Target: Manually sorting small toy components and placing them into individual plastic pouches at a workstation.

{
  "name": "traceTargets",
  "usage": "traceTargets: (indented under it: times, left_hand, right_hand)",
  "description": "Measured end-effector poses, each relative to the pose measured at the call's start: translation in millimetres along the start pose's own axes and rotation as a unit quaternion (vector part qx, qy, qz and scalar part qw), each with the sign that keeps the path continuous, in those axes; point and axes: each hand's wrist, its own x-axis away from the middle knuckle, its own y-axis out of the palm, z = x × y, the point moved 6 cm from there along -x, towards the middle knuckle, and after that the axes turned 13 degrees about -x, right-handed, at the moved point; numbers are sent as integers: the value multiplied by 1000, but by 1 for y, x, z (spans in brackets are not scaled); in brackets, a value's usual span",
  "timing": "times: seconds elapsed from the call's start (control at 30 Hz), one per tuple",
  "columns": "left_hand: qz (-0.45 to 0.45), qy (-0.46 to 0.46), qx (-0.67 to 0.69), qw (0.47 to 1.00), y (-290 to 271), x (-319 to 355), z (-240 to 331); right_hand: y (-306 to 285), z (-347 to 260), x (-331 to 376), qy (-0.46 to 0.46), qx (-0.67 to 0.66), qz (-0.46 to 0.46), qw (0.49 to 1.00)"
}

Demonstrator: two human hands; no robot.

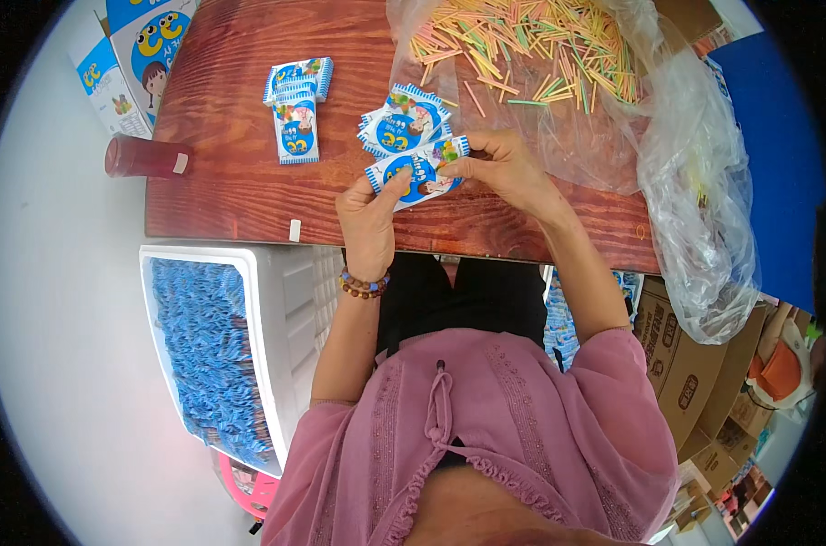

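On the head cam you've got a rectangular blue-and-white plastic packet (426, 175) in your grip, left hand (369, 218) pinching one end, right hand (515, 173) the other, over the reddish-brown wooden worktop (240, 196), right by a loose pile of matching packets (404, 118).

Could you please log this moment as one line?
left hand: holds blue-white packet; right hand: holds same packet; packet pile: on table, just beyond

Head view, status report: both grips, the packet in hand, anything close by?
Left grip and right grip: both pinching blue-and-white packet. Packet held tilted, right end farther from the body. Packet pile directly beyond it.
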Motion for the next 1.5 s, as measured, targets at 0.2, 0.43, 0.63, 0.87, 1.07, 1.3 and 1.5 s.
traceTargets:
  times: [0.2,0.43,0.63,0.87,1.07,1.3,1.5]
  left_hand:
    - [-8,-20,40,999,-6,1,-9]
    - [-8,-67,122,990,-10,0,-12]
    - [-28,-104,132,985,0,4,-16]
    - [-53,-121,123,984,9,8,-18]
    - [-51,-105,146,982,16,10,-18]
    - [-35,-83,120,989,29,13,-15]
    - [31,-63,75,995,7,18,-19]
  right_hand:
    - [-1,2,2,5,68,11,998]
    - [-17,-15,11,3,-108,26,994]
    - [8,-33,17,-152,181,-96,967]
    - [15,-26,10,-238,228,-151,932]
    - [18,-33,15,-277,269,-167,907]
    - [9,-25,20,-253,251,-164,920]
    - [-32,-35,15,-98,146,-120,977]
